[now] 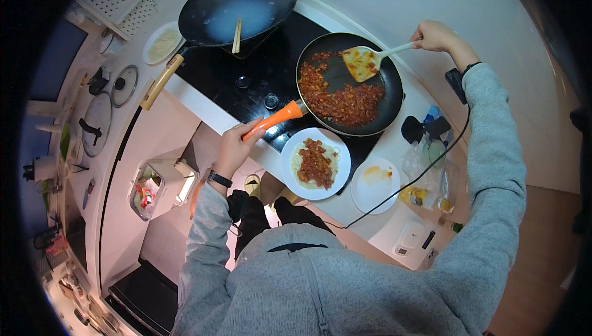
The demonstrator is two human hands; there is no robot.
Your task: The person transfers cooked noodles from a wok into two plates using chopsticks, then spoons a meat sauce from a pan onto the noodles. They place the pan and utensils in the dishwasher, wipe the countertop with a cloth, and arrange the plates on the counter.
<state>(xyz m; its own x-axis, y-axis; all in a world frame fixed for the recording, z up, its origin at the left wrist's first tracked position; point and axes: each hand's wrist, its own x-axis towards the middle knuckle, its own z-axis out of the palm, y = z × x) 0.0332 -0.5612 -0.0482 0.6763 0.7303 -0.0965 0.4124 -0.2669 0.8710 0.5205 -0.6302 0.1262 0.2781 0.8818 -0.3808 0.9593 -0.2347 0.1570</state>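
My left hand [234, 147] grips the orange handle of a black frying pan [340, 65] over the cooktop. A chunky red-brown sauce [354, 104] lies along the pan's left and near sides. My right hand [432, 37] holds the pale handle of a sauce-smeared spatula [361, 63], its blade inside the pan towards the far side. Just below the pan, a white plate [286, 162] bears pale noodles topped with the same sauce. To its right lies a second white plate [370, 197] with orange smears.
A wok [196, 21] of cloudy liquid, with chopsticks [237, 37], stands at the back left beside a plate of pale food [163, 45]. Glass lids [125, 87] lie left. Oil bottles [418, 196] and bags stand right; a black cable [428, 169] crosses there. An open bin [169, 183] stands below.
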